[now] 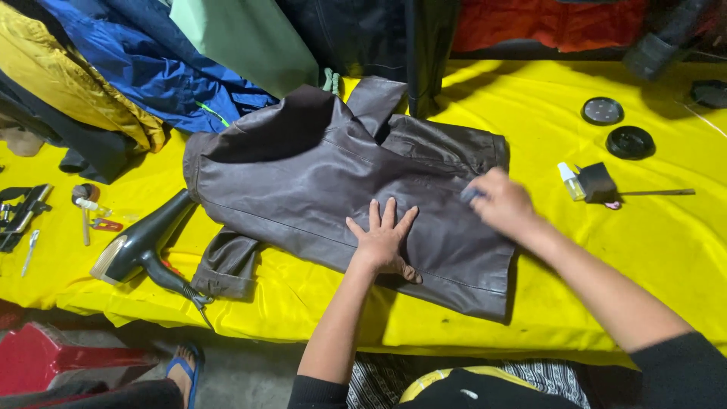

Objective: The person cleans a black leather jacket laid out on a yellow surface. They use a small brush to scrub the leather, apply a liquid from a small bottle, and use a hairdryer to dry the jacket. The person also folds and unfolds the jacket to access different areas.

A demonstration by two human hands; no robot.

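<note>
1 dark brown leather jacket [318, 182] lies flat in the middle of the worktop [666, 250], which is covered with a bright yellow cloth. The left hand [385, 241] rests on the jacket with its fingers spread wide and flat, pressing the leather. The right hand [501, 203] is blurred; it is on the jacket near its right edge, closed around a small grey thing [471, 195] that I cannot identify.

Left of the jacket lies 1 black hair dryer [144, 244], touching the sleeve. On the right side there are 2 round black lids [615, 127], 1 small spray bottle [572, 182] and 1 dark block [598, 182] just beside it. At the far left edge are some small tools [23, 216]. Behind the jacket, several other garments are piled: 1 yellow [68, 83], 1 blue [166, 68], 1 pale green [242, 38] and 1 red [553, 23]. Under the worktop a grey floor shows, with 1 foot in a blue sandal [184, 371].
</note>
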